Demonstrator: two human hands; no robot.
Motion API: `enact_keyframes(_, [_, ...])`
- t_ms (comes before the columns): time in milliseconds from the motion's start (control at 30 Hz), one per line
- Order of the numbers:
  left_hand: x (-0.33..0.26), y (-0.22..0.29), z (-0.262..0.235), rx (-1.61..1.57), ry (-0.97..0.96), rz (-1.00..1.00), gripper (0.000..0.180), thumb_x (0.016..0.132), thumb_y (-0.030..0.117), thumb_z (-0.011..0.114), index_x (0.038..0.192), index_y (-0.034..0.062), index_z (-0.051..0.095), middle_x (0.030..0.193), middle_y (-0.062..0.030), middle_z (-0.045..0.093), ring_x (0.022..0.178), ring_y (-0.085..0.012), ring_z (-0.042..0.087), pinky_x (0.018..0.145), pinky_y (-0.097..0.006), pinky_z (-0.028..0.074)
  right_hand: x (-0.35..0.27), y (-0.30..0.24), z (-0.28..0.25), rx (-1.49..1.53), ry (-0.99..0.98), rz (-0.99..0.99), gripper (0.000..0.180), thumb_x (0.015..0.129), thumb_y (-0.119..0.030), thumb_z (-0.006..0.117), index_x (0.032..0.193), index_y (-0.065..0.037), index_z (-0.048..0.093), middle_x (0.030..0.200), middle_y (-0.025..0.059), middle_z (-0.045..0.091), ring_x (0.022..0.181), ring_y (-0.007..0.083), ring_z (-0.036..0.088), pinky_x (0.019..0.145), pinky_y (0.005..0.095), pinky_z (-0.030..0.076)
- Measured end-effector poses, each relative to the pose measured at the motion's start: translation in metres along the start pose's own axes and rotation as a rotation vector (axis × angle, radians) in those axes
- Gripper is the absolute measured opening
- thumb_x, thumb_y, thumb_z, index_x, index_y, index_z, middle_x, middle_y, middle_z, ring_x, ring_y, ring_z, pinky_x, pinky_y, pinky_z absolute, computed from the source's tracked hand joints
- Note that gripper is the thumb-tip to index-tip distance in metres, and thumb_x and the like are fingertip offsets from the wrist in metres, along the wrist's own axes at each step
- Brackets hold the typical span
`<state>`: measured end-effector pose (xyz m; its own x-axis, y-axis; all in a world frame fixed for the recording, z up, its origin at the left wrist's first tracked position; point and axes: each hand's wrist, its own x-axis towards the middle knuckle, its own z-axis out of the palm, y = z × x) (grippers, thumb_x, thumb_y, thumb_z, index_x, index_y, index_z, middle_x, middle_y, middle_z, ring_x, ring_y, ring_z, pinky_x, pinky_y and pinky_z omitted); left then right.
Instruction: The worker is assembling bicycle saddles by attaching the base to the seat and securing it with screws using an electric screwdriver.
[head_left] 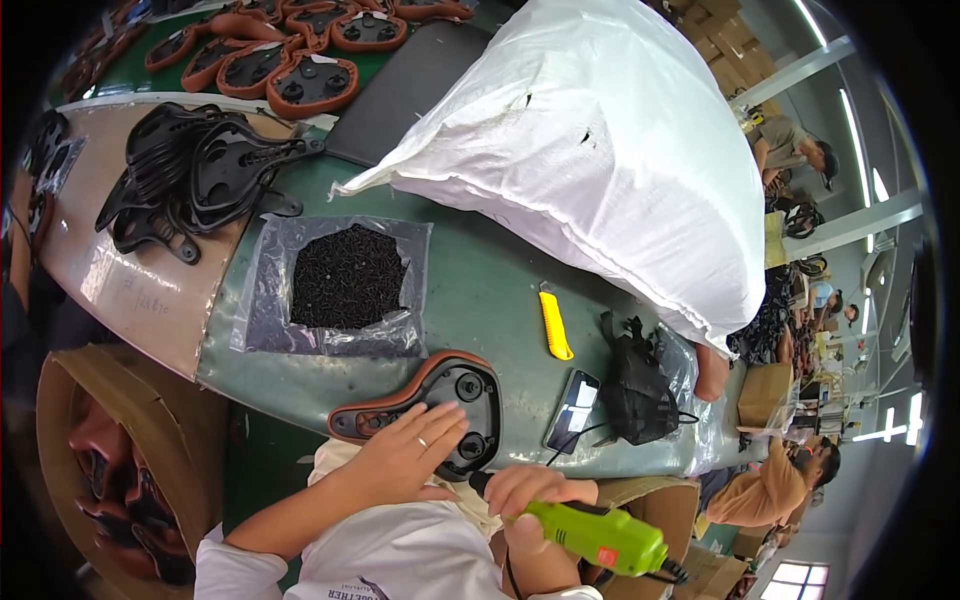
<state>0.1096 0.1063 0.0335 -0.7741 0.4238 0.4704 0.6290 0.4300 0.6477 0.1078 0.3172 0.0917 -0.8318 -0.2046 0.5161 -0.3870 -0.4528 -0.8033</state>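
A brown bicycle saddle (488,385) lies upside down at the near edge of the green table, its black underside facing up. Across that underside my left hand (410,455) rests flat, fingers stretched out and a ring on one of them. My right hand (530,495) is wrapped round a lime-green electric screwdriver (600,535) with a black cord. The tool's dark front end points at the saddle's near rim; my fingers partly cover it. Beyond the saddle, an opened clear plastic bag (262,300) holds a heap of small black screws (348,275).
Black saddle bases (220,165) are stacked at the left, with brown saddles (312,85) behind. A big white sack (600,140) fills the far right. A yellow utility knife (554,325), a phone (573,410) and a black bag (640,390) lie rightward. Cardboard boxes (140,400) flank me.
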Motion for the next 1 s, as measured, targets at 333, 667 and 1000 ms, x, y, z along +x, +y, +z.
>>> enact_keyframes(333, [-0.021,-0.002,0.021,0.398,-0.286,-0.071,0.086,0.083,0.056,0.075,0.145,-0.0011,0.059,0.161,-0.0141,0.051,0.157,-0.0286,0.037,0.125,-0.049,0.033,-0.016,0.013,0.001,-0.141,-0.062,-0.056,0.047,0.091,-0.001,0.077,0.126,-0.007,0.046,0.078,0.0117,0.067,0.059,0.0271,0.066,0.059,0.0424,0.059])
enact_keyframes(667, [-0.02,-0.002,0.021,0.424,-0.331,-0.074,0.084,0.083,0.054,0.073,0.145,-0.0009,0.06,0.161,-0.014,0.051,0.157,-0.0287,0.037,0.126,-0.048,0.031,0.01,0.016,0.012,-0.253,-0.339,0.004,0.035,0.083,-0.002,0.083,0.101,0.0,0.053,0.074,0.0141,0.068,0.059,0.0278,0.068,0.057,0.0443,0.06])
enact_keyframes(1000, [-0.019,-0.004,0.013,0.342,-0.315,-0.085,0.082,0.083,0.049,0.077,0.146,0.0005,0.058,0.162,-0.0138,0.05,0.156,-0.0296,0.038,0.125,-0.048,0.033,0.024,0.005,0.011,-0.14,-0.208,0.046,0.025,0.082,-0.003,0.083,0.09,0.004,0.06,0.071,0.0125,0.067,0.055,0.0275,0.066,0.056,0.0408,0.059])
